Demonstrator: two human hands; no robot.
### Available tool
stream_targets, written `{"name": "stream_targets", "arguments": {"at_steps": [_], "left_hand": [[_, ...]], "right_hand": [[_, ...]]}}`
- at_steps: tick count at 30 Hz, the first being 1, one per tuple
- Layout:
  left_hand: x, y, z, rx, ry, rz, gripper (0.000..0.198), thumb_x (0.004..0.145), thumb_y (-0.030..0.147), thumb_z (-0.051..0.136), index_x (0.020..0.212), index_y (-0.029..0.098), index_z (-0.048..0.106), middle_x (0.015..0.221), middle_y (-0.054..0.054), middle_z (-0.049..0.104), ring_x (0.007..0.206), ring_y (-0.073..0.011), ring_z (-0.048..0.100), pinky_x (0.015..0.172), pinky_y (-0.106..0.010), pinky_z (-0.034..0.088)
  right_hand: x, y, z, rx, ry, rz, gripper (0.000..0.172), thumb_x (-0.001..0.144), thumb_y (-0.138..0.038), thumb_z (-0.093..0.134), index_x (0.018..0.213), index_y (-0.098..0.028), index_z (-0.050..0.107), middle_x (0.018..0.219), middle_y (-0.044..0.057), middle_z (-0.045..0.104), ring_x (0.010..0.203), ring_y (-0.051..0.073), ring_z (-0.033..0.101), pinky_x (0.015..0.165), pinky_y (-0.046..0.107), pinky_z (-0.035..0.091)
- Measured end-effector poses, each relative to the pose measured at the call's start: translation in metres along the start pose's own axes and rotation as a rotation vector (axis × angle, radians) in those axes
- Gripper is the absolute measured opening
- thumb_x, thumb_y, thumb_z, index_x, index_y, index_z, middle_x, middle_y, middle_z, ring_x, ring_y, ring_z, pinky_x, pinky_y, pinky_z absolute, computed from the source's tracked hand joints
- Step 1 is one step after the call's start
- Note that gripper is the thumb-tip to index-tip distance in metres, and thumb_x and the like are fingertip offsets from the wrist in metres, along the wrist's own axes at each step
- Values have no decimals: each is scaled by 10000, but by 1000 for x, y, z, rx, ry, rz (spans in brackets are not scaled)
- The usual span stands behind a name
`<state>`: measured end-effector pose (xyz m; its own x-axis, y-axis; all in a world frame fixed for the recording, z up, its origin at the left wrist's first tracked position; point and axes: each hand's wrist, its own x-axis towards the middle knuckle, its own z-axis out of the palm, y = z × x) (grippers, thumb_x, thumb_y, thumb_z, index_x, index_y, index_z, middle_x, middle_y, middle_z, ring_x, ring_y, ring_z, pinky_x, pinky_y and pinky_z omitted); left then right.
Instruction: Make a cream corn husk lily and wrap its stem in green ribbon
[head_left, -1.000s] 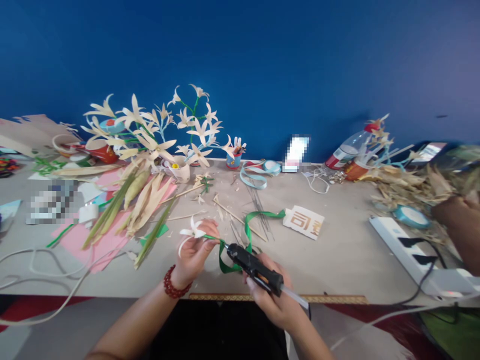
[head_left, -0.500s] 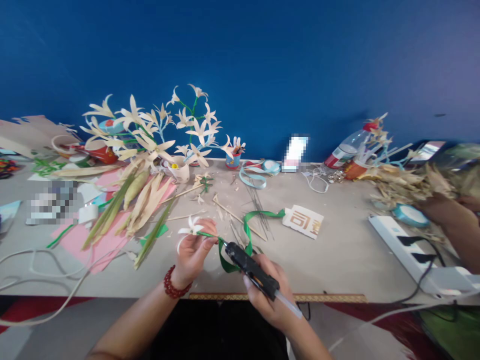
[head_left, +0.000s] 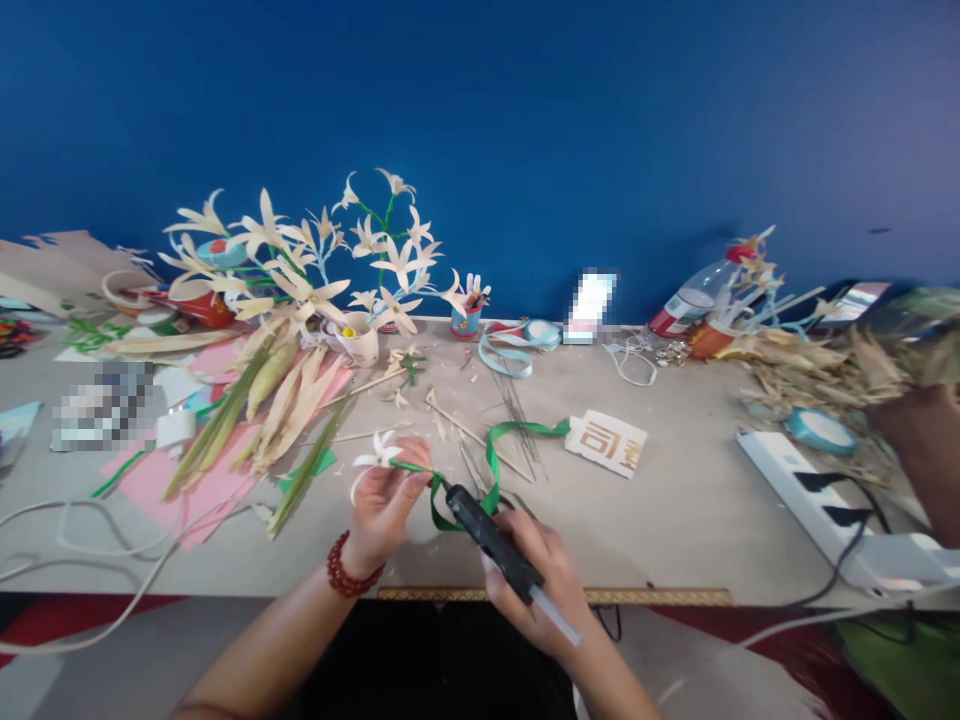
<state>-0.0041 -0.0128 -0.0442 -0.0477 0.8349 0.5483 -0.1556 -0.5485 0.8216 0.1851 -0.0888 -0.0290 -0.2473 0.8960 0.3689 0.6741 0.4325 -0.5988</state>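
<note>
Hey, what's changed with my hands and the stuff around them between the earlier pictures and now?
The glue gun in the right hand has tilted steeper, its rear end swinging left and toward you. The left hand and its white flower shifted slightly left. The green ribbon's lower loop moved slightly left too. Nothing was grabbed or released. The white card and power strip stayed put.

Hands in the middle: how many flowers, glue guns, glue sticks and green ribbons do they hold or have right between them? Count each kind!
White flower, left hand: 1
Glue gun, right hand: 1
Glue stick, in the gun's back: 1
Green ribbon: 1
Total: 4
</note>
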Motion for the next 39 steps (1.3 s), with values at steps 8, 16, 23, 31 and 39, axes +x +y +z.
{"name": "stream_targets", "arguments": {"at_steps": [8,16,23,31,39], "left_hand": [[2,-2,-3,-48,34,7,83,839,193,643,759,180,663,659,-11,611,684,-170,579,869,-419,502],[2,2,-6,-60,-9,-93,87,844,204,643,763,181,668,679,-19,600,707,-174,578,895,-415,500],[11,16,2,-54,-29,-157,118,852,229,647,747,175,650,689,-23,597,724,-175,584,769,-358,523],[20,21,11,-23,34,-194,145,851,281,651,759,169,638,726,-30,604,749,-176,589,758,-335,529],[26,29,10,205,62,-152,150,850,271,636,739,170,648,721,-40,648,773,-194,624,775,-330,527]], "right_hand": [[-15,28,-5,-90,45,77,276,765,-207,544,1041,-207,526,793,56,694,659,215,661,609,289,513],[-46,101,-48,-578,158,477,344,813,-248,507,1151,-185,509,896,88,704,706,261,681,533,313,477],[-40,138,-88,-635,60,285,363,797,-202,545,1158,-233,519,1066,154,657,929,351,655,760,451,517],[29,2,-31,8,187,-5,326,841,-280,627,1131,-196,502,1133,152,591,1104,325,570,912,491,490],[66,-32,20,205,307,-115,126,870,-105,577,924,-210,535,848,63,632,814,213,620,744,350,515]]}}
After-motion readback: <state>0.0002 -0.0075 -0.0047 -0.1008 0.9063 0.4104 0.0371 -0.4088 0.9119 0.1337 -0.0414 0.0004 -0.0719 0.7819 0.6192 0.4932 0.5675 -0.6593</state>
